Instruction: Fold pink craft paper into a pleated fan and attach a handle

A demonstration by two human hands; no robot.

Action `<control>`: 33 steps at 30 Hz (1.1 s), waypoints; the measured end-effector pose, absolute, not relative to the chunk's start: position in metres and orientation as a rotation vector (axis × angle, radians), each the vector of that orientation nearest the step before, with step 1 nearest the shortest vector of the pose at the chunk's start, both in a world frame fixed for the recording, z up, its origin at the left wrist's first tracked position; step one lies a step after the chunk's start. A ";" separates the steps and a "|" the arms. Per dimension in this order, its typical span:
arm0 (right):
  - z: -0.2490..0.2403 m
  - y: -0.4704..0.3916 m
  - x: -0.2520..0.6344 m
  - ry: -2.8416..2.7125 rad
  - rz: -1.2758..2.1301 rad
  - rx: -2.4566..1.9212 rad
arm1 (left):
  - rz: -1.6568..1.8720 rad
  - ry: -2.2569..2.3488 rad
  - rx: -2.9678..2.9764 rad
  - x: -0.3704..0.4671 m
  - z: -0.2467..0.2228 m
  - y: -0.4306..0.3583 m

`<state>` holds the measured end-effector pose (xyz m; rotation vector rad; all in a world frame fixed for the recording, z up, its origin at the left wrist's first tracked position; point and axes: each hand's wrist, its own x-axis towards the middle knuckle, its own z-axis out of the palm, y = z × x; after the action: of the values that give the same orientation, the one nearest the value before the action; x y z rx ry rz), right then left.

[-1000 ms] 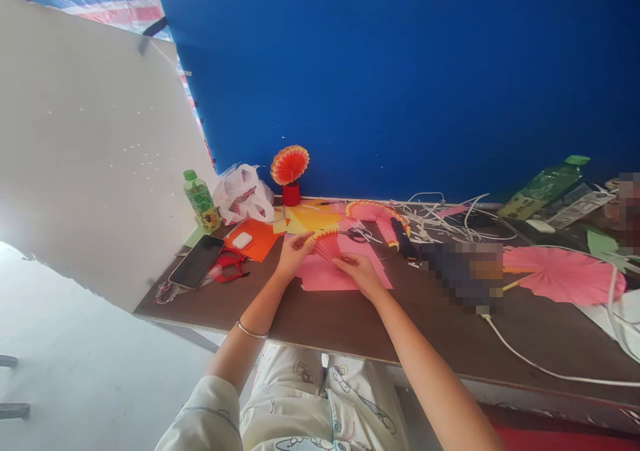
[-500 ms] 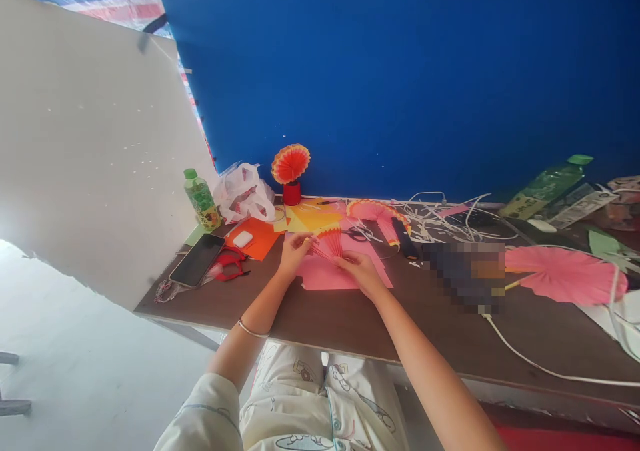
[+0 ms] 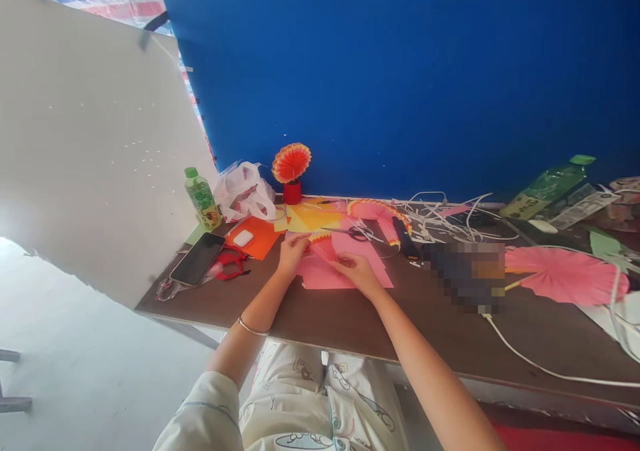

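Observation:
Between my hands is a pleated pink paper fan (image 3: 323,246) with an orange and yellow zigzag edge. My left hand (image 3: 294,250) grips its left side, fingers closed on the folds. At its narrow lower right part, my right hand (image 3: 359,271) pinches the paper. Beneath them lie pink paper sheets (image 3: 320,278), and yellow paper (image 3: 310,218) is just behind. Scissors (image 3: 357,233) rest on the sheets beyond the fan. Another pink pleated piece (image 3: 380,214) with a yellow-orange edge lies behind my right hand.
Left: a phone (image 3: 197,259), red-handled pliers (image 3: 230,264), a white case (image 3: 243,238) on orange paper, a green-capped bottle (image 3: 203,198) and a plastic bag (image 3: 245,191). A red fan flower (image 3: 291,163) stands at the back. Right: white cables (image 3: 470,218) and a round pink fan (image 3: 565,274).
The pleated fan has shifted slightly left and is drawn narrower, with my left hand moved a little left. The scissors behind it show more fully. My right hand stays nearly in place.

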<state>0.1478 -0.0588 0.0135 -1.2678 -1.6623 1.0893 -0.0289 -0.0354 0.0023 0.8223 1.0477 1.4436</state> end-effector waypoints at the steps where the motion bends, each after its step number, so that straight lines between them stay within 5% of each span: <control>1: 0.012 -0.058 0.148 -1.666 1.084 -1.258 | 1.439 1.038 0.806 -0.029 0.001 -0.035; 22: 0.010 -0.056 0.154 -1.671 1.118 -1.232 | 1.395 0.833 1.086 -0.030 0.007 -0.039; 33: 0.001 -0.051 0.152 -1.665 0.765 -1.271 | 1.316 0.893 1.218 -0.027 0.016 -0.047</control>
<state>0.1518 -0.0514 0.0009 -1.2709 -1.6650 0.7647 -0.0272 -0.0467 0.0161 1.2181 0.8926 1.3163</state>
